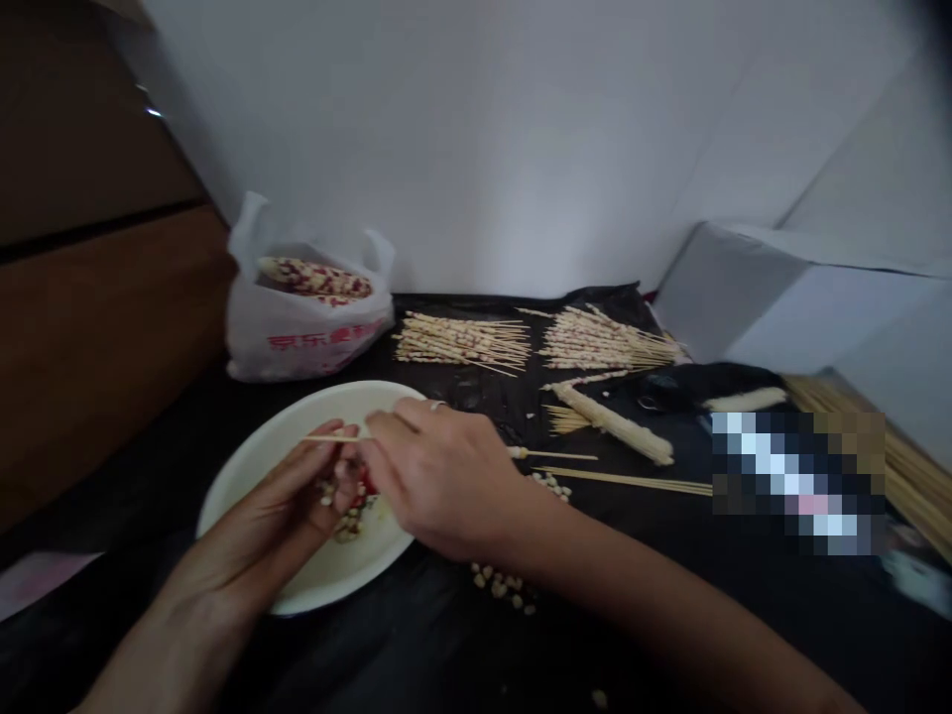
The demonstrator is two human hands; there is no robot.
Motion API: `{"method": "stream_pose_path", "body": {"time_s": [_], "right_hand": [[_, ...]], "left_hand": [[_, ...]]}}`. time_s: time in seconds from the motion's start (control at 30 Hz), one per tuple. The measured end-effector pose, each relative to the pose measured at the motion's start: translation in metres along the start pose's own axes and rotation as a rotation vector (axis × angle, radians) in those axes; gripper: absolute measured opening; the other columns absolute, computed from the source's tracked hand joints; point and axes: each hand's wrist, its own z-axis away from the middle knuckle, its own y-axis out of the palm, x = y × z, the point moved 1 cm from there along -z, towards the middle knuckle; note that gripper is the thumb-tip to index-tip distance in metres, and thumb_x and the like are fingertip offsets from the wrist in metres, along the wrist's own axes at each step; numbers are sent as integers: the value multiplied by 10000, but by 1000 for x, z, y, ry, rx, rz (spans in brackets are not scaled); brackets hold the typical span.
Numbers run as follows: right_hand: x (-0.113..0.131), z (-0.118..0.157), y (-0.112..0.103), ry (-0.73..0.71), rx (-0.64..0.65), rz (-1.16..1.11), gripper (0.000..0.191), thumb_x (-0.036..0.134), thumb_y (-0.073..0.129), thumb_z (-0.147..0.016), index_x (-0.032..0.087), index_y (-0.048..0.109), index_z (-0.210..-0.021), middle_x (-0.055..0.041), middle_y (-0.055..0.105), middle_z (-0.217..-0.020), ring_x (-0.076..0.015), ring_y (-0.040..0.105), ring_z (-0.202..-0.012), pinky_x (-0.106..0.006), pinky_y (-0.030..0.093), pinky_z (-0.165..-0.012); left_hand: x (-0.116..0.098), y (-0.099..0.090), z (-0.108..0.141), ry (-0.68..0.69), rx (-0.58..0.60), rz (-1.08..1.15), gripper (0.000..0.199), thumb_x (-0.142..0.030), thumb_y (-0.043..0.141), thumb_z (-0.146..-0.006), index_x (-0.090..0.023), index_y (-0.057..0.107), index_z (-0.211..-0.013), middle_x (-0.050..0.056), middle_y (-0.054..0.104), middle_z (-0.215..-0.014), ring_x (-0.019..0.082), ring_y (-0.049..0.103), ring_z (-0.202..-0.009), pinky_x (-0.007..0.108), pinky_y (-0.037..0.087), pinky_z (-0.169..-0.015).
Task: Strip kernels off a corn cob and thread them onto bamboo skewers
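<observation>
Over the white bowl (245, 496), my right hand (446, 476) is closed round a thin wooden skewer (323, 437), whose tip points left. Below and left of it, my left hand (290, 506) is cupped palm up, its fingertips pressed near the skewer. Corn kernels (349, 526) and something red lie at the bottom of the bowl, partly behind the fingers. Whether my left fingers pinch a kernel is too small to tell. Another skewer (565, 455) with a few kernels on it sticks out right of my right hand.
Behind the bowl stands a plastic bag (304, 332) with a speckled corn cob (316, 278). Two piles of kernel-covered skewers (461, 340) lie at the back. A bare cob (614, 421), bare skewers (632, 481) and loose kernels (502, 585) lie to the right. A white box (803, 297) stands beyond.
</observation>
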Motion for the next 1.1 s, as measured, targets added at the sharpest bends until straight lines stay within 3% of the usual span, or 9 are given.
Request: {"method": "stream_pose_path", "body": {"time_s": [0.17,0.33,0.6,1.1], "right_hand": [[2,-1,-1,158,92,-70,258,191,331,-1004,159,586,-987,-60,680,-862,-197,633,-776,-300,417,-627],[7,0,2,114,71,-54,250,153,377,-981,166,622,-933,-51,662,-819,-197,633,-696,-298,406,-579],[10,7,-1,51,-79,51,280,76,447,-904,151,698,-1001,-65,695,-878,-181,632,-608,-291,399,-499],[11,6,1,38,-114,100,286,49,537,-836,135,717,-1040,-51,700,-836,-195,651,-591,-294,423,-481]], "left_hand": [[-1,10,17,-43,85,141,235,6,480,-897,-112,683,-902,55,706,-785,90,680,-661,156,576,-605],[-2,4,17,-22,112,207,211,0,512,-890,-115,690,-895,57,713,-855,82,676,-686,140,560,-621],[-3,2,17,-24,154,276,202,-8,529,-887,-119,698,-890,53,709,-827,81,669,-697,145,561,-640],[-1,2,17,-28,149,272,205,29,532,-865,-96,692,-888,59,692,-805,89,670,-693,141,562,-624]]}}
